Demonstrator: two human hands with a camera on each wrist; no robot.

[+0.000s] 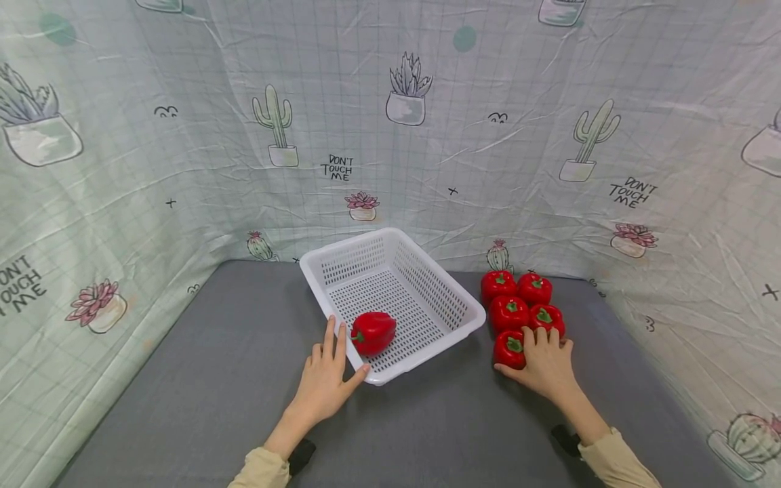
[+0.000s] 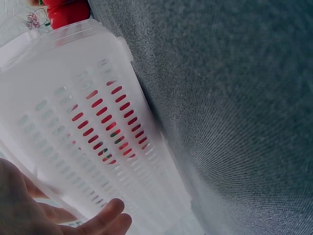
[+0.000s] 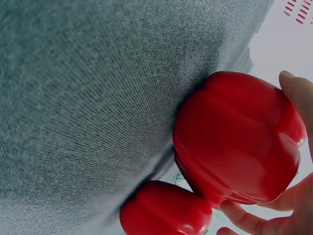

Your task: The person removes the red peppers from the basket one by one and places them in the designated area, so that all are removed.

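Note:
My left hand point(image 1: 326, 383) rests at the left side of a white plastic basket point(image 1: 436, 280), its fingers spread along the rim. In the left wrist view, fingertips point(image 2: 115, 205) lie against the slotted outer wall. One red bell pepper point(image 1: 375, 332) lies on its side inside the basket, showing red through the slots. To the right, my right hand point(image 1: 546, 366) holds the nearest red bell pepper point(image 3: 239, 139) of a group, thumb on one side and fingers on the other. Several more red bell peppers point(image 1: 509, 313) stand stem up just behind it.
A grey cloth point(image 1: 183, 379) covers the table. Pale fabric point(image 1: 451, 149) printed with cacti and potted plants hangs behind and at both sides. The basket stands near the back, left of the pepper group.

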